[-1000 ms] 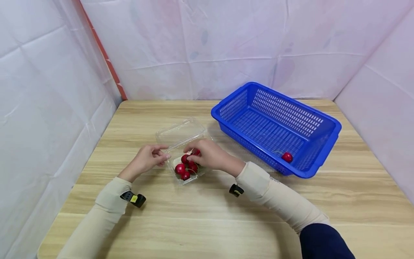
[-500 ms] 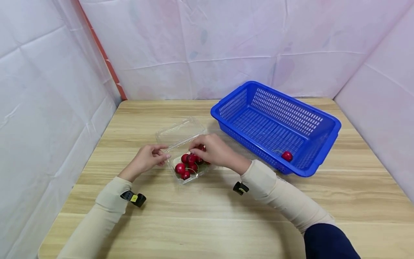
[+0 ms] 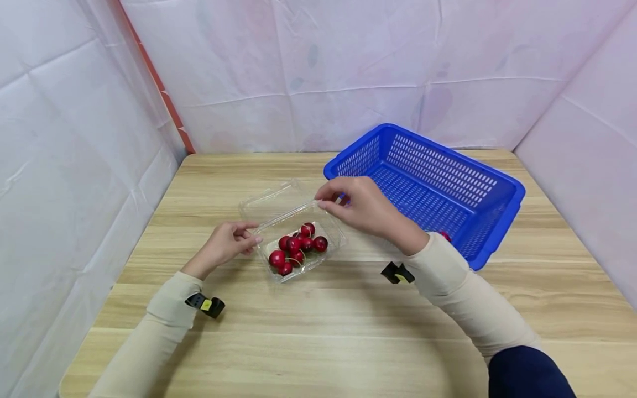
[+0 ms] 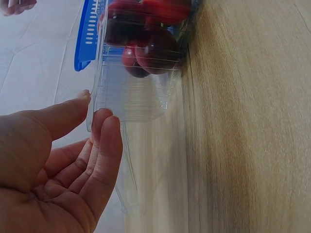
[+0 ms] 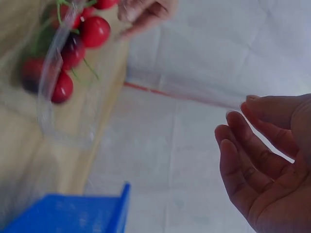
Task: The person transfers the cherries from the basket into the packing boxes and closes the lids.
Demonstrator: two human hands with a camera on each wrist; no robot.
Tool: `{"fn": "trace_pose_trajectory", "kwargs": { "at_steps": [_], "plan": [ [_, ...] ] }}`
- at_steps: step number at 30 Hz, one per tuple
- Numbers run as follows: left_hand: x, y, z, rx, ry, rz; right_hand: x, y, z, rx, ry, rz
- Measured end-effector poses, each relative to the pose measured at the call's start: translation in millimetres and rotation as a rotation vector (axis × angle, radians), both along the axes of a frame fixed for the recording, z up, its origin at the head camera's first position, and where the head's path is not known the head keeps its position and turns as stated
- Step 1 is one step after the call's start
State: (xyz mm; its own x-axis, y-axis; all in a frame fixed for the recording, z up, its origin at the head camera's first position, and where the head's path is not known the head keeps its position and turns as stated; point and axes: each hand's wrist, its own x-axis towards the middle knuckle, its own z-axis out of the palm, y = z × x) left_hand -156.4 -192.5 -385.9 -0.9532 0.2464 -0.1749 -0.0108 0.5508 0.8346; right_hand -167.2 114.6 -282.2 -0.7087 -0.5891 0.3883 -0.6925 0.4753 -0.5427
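My left hand (image 3: 226,243) pinches the left rim of a clear plastic clamshell box (image 4: 141,104) between thumb and fingers. Inside the box lie several red cherries (image 3: 293,243) with green stems, bunched toward the front. The box's lid (image 3: 273,202) is folded back on the table behind it. Above the box's right back corner is my right hand (image 3: 360,207), its fingers bent and thumb near the fingertips. In the right wrist view, nothing shows between those fingers (image 5: 243,141). A single cherry (image 3: 445,236) in the blue basket (image 3: 502,215) is mostly hidden behind the right sleeve.
The blue slotted basket stands at the back right of the wooden table (image 3: 318,342), right beside the box. Pale cloth sheets (image 3: 348,66) hang behind the table and on both sides. Black camera straps (image 3: 205,304) sit at the wrists.
My right hand has lifted out of the box and moved right and back toward the basket. Cherries it covered are now in view inside the box. The left hand stays at the rim.
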Motion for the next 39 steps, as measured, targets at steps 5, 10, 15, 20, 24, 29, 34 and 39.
{"fn": "trace_pose_trajectory", "kwargs": {
  "at_steps": [5,10,15,20,24,29,34,39],
  "plan": [
    [1.5,0,0.0,-0.008,-0.012,0.008,-0.3,26,10.5,-0.027,0.030,-0.045],
    [2.4,0,-0.1,-0.010,-0.020,0.014,-2.1,54,21.3,-0.022,0.053,-0.116],
    [1.5,-1,-0.4,-0.004,-0.011,0.010,-4.4,81,31.6,0.062,0.053,-0.219],
    [1.2,-1,-0.7,0.000,-0.015,0.012,-7.0,104,37.6,0.212,0.018,-0.240],
    [1.3,1,-0.4,-0.006,-0.018,0.016,-10.5,118,39.3,0.325,-0.058,-0.225],
    [1.2,1,-0.2,-0.021,0.004,0.011,-21.1,135,34.5,0.434,-0.161,-0.226],
    [0.5,0,-0.2,-0.028,0.013,-0.001,-31.6,149,23.2,0.539,-0.281,-0.146],
    [1.1,1,0.8,-0.014,0.001,0.003,-40.8,159,10.9,0.623,-0.470,-0.087]
  ]
}}
